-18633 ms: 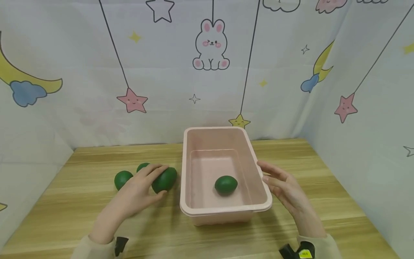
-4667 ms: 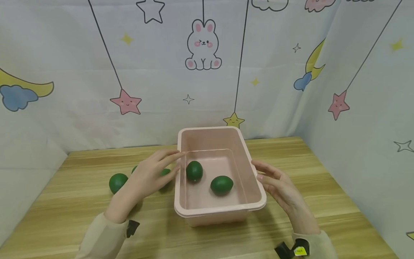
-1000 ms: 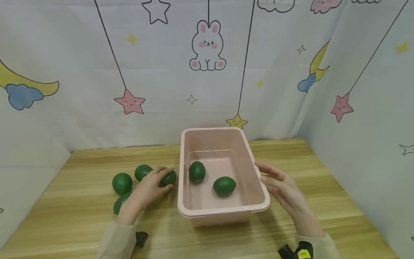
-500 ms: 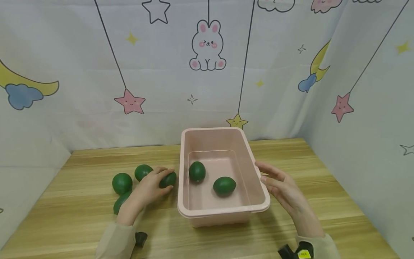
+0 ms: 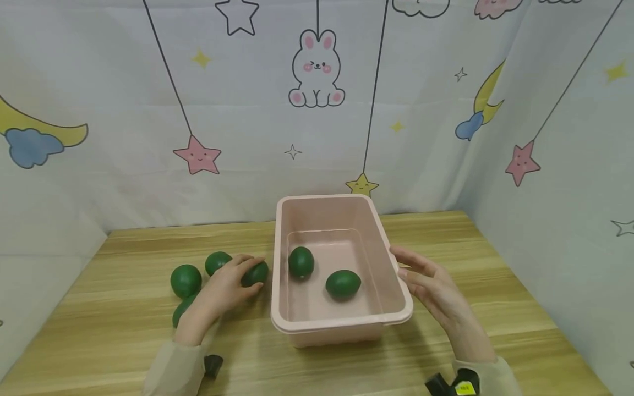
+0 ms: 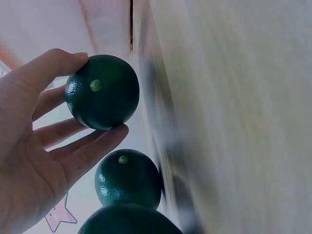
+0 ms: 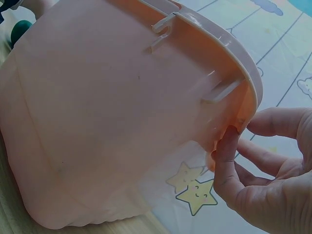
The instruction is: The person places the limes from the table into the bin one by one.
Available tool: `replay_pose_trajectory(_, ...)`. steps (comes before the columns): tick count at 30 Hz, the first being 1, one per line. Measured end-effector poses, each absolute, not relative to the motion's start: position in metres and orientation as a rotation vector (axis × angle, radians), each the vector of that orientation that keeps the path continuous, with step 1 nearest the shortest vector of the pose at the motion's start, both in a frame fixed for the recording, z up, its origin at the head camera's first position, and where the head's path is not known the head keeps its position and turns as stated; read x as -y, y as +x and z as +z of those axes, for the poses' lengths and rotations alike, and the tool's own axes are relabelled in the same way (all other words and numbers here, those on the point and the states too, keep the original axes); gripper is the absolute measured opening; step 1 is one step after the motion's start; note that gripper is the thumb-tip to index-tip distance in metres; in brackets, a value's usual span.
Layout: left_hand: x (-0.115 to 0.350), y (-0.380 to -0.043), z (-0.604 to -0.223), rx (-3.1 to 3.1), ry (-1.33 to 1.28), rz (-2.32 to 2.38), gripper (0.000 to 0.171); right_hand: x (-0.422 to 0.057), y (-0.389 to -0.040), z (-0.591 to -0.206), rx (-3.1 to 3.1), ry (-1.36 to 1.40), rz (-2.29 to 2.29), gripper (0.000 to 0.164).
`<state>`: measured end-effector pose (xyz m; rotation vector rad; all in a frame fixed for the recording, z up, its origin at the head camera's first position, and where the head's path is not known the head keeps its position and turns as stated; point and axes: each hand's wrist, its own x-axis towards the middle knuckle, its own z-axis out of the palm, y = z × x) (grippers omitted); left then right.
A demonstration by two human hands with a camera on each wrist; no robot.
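My left hand [image 5: 225, 286] grips a dark green lime [image 5: 255, 273] on the table, just left of a pink plastic bin [image 5: 342, 325]. In the left wrist view, the thumb and fingers curl round that lime [image 6: 103, 92], its pale stem end showing. At the bin's right side, my right hand [image 5: 436, 289] holds the rim. The right wrist view has the thumb and forefinger [image 7: 275, 122] pinching the rim edge. Inside the bin lie two limes, one lime [image 5: 301, 263] by the left wall and another lime [image 5: 343, 284] nearer the front.
Beside and behind the left hand are a round-looking lime [image 5: 186, 281], a farther lime [image 5: 217, 262] and a lime [image 5: 184, 311] partly covered by the wrist. A printed white curtain [image 5: 238, 110] borders the wooden table [image 5: 495, 308] at the back and sides.
Long ago the bin held one lime; now two lie in it. Since 4.7 seconds ago my left hand has moved from the bin's left rim down to another lime. The right hand stays put.
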<state>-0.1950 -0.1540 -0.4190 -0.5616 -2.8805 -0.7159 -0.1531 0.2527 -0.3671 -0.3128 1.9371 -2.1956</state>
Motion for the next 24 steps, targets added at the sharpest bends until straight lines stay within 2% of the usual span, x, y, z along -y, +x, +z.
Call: replay_pose_trajectory(24,0.1603,-0.195,-0.4121,2.879,-0.532,-0.71,0.056,-0.2525,-0.1542,-0.3678,-1.94,-0.308,-2.191,0.044)
